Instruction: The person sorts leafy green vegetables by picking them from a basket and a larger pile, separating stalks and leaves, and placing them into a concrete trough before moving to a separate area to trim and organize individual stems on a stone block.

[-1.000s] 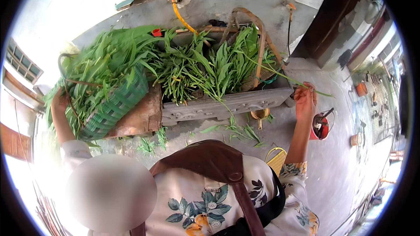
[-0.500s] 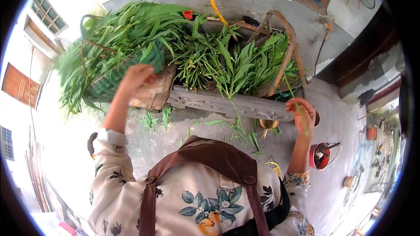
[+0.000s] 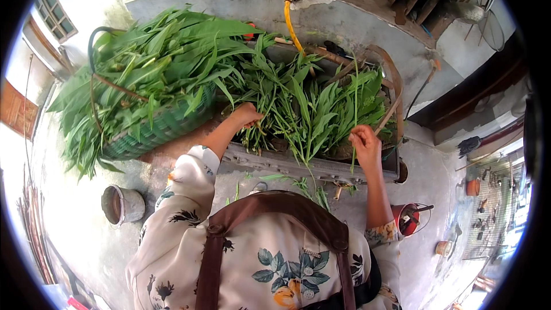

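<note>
My right hand (image 3: 365, 142) is closed on a long, thin green stem (image 3: 356, 95), which stands upright above the trough's front edge. My left hand (image 3: 247, 113), fingers drawn together, is at the cut ends of a heap of leafy stems (image 3: 267, 95); whether it grips one is hidden. The heap lies in a grey stone trough (image 3: 275, 163) with a carved front. More leafy greens (image 3: 338, 106) lie to the right, by a basket's bamboo handle (image 3: 395, 80). At the left, a green woven basket (image 3: 155, 135) overflows with long broad leaves (image 3: 155, 63).
Behind the trough, a yellow hose (image 3: 291, 20) hangs from the wall. A grey bucket (image 3: 122, 204) stands on the floor at left, a red bucket (image 3: 405, 220) at right. Loose leaves (image 3: 298, 183) lie on the floor before the trough.
My left hand has moved right, from the basket to the stem ends in the trough. My right hand has shifted left with the stem, now held upright. The view has shifted, bringing the grey bucket into sight.
</note>
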Action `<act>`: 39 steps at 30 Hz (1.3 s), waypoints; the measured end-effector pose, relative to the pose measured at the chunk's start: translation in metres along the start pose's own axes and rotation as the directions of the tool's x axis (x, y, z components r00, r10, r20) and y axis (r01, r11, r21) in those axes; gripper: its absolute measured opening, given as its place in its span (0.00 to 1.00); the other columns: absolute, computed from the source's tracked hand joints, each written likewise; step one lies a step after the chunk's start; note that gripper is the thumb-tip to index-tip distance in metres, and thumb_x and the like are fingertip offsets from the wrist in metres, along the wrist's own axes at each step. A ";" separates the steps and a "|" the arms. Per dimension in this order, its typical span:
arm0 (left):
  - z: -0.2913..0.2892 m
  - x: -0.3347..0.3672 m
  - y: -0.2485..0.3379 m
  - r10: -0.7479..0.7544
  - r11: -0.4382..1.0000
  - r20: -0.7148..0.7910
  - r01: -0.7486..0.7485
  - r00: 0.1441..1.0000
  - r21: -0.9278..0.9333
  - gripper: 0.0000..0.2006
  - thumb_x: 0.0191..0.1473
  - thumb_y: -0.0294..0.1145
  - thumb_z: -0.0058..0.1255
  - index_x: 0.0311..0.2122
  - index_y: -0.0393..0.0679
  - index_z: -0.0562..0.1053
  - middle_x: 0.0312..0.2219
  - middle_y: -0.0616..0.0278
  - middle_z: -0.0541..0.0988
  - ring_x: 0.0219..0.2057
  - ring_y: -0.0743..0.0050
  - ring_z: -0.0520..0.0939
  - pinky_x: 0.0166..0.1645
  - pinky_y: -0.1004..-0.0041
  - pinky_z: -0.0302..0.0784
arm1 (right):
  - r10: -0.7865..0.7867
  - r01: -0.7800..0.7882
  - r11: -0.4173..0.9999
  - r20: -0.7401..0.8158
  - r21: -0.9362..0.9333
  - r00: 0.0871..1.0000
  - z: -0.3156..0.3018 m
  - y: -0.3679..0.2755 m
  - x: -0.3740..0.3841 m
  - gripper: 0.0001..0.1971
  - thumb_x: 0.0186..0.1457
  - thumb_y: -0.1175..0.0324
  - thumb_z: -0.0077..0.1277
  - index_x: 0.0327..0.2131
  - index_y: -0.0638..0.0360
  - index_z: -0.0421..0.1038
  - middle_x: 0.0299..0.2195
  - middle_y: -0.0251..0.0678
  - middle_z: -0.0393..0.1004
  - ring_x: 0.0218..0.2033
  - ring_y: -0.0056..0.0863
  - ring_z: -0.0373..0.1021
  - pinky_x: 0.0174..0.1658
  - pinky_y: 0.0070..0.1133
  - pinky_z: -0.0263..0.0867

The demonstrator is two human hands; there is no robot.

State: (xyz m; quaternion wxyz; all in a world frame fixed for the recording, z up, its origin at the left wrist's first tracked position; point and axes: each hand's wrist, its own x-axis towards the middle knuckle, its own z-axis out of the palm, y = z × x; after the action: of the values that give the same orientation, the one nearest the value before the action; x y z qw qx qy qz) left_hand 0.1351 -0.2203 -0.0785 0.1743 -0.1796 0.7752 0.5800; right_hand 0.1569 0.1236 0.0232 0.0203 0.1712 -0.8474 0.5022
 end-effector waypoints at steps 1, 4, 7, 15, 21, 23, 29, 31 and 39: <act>-0.006 0.013 -0.009 0.004 0.999 0.100 0.002 0.995 -0.052 0.14 0.41 0.27 0.50 0.11 0.38 0.61 0.07 0.60 0.64 0.06 0.76 0.63 0.10 0.75 0.56 | 0.019 -0.019 1.000 0.000 -0.021 1.000 0.007 0.008 0.014 0.07 0.46 0.78 0.44 0.32 0.63 0.63 0.23 0.35 0.70 0.25 0.18 0.67 0.28 0.14 0.60; -0.003 0.017 -0.004 -0.007 0.993 0.132 0.023 0.991 -0.119 0.13 0.41 0.25 0.49 0.11 0.37 0.61 0.06 0.61 0.62 0.06 0.74 0.64 0.09 0.74 0.56 | 0.182 -0.129 0.940 0.144 -0.317 0.973 0.030 0.042 0.035 0.10 0.48 0.72 0.43 0.37 0.62 0.62 0.31 0.42 0.70 0.30 0.30 0.69 0.33 0.21 0.62; -0.005 0.013 0.005 -0.049 0.872 0.102 0.093 0.994 -0.480 0.05 0.45 0.22 0.43 0.20 0.38 0.63 0.14 0.60 0.67 0.13 0.74 0.68 0.18 0.73 0.67 | 0.176 -0.007 0.855 0.276 -0.519 0.945 0.066 0.048 0.033 0.16 0.48 0.68 0.42 0.42 0.59 0.61 0.40 0.47 0.65 0.35 0.40 0.66 0.39 0.30 0.61; -0.018 -0.052 0.062 0.526 0.546 0.059 -0.283 0.849 -0.789 0.05 0.45 0.20 0.41 0.30 0.40 0.62 0.20 0.63 0.69 0.19 0.75 0.73 0.25 0.79 0.70 | 0.092 -0.064 0.993 0.303 -0.103 0.948 0.099 -0.008 0.053 0.13 0.48 0.68 0.44 0.39 0.61 0.62 0.30 0.42 0.70 0.31 0.32 0.69 0.34 0.23 0.63; -0.002 -0.045 0.050 0.664 0.711 -0.065 -0.655 0.745 -0.256 0.07 0.44 0.16 0.39 0.31 0.38 0.62 0.21 0.67 0.64 0.21 0.82 0.65 0.27 0.80 0.63 | -0.291 0.291 0.945 0.019 -0.150 0.956 0.082 -0.068 0.083 0.10 0.48 0.72 0.44 0.36 0.62 0.64 0.27 0.39 0.70 0.26 0.27 0.68 0.29 0.19 0.63; -0.003 -0.037 0.038 0.703 0.695 -0.045 -0.699 0.710 -0.169 0.08 0.44 0.15 0.37 0.33 0.37 0.63 0.23 0.65 0.67 0.23 0.82 0.66 0.28 0.81 0.63 | -0.370 0.357 0.918 -0.049 -0.174 0.928 0.072 -0.089 0.095 0.10 0.48 0.73 0.44 0.36 0.62 0.64 0.28 0.39 0.69 0.27 0.27 0.68 0.28 0.20 0.63; -0.004 -0.051 0.055 0.591 0.772 0.088 -0.530 0.802 -0.350 0.06 0.47 0.17 0.35 0.32 0.38 0.64 0.21 0.67 0.66 0.24 0.83 0.67 0.29 0.82 0.63 | -0.495 0.424 0.795 -0.059 -0.433 0.867 0.084 -0.102 0.113 0.10 0.42 0.74 0.48 0.33 0.61 0.65 0.29 0.37 0.65 0.30 0.33 0.64 0.31 0.26 0.63; -0.008 -0.054 0.057 0.500 0.763 0.164 -0.344 0.850 -0.547 0.06 0.50 0.25 0.36 0.33 0.39 0.66 0.18 0.67 0.68 0.17 0.84 0.63 0.21 0.85 0.57 | -0.537 0.438 0.740 -0.057 -0.511 0.841 0.089 -0.097 0.113 0.11 0.42 0.75 0.48 0.33 0.61 0.65 0.32 0.38 0.65 0.33 0.33 0.64 0.33 0.26 0.61; -0.003 -0.039 0.041 0.183 0.636 0.416 0.216 0.891 -0.741 0.11 0.53 0.37 0.34 0.33 0.41 0.63 0.17 0.63 0.66 0.13 0.80 0.58 0.17 0.79 0.54 | -0.365 0.464 0.761 0.293 -0.453 0.884 0.127 -0.061 0.095 0.18 0.43 0.72 0.46 0.41 0.59 0.61 0.41 0.39 0.62 0.42 0.36 0.59 0.45 0.26 0.57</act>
State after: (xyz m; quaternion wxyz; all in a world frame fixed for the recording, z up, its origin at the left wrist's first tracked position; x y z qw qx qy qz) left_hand 0.1492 -0.2091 -0.0253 0.2622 -0.1031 0.3875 0.8778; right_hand 0.1039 -0.0380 0.0318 0.0964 0.3898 -0.8881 0.2237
